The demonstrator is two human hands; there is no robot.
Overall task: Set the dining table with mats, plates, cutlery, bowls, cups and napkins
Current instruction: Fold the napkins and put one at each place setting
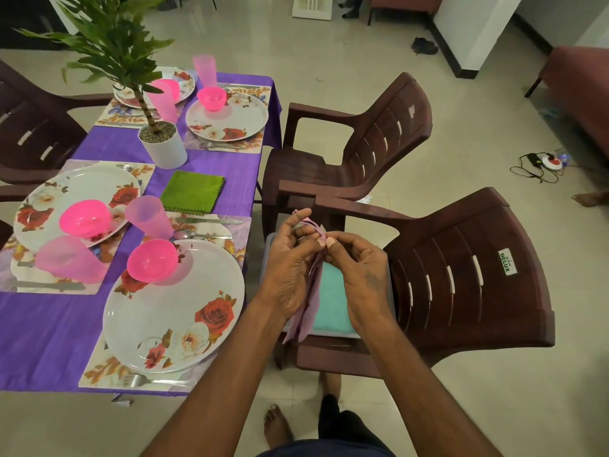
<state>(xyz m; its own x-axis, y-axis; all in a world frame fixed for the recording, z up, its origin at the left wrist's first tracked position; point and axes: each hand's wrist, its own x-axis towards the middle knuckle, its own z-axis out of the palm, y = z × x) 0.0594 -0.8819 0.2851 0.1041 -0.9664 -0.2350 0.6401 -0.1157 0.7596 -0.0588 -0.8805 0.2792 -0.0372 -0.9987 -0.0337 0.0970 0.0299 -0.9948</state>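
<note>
Brown chair (461, 275) beside laid table (204, 166)

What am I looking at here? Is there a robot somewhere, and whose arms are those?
No robot: a person wears a camera on the head, so this single picture looks down along their own two arms. The left hand and right hand both pinch a pale purple napkin with curled fingers, above a tray that rests on a brown chair and holds a teal napkin. To the left stands the dining table with a purple cloth, floral mats, four flowered plates such as the nearest plate, pink bowls, pink cups, cutlery, a folded green napkin and a potted plant.
</note>
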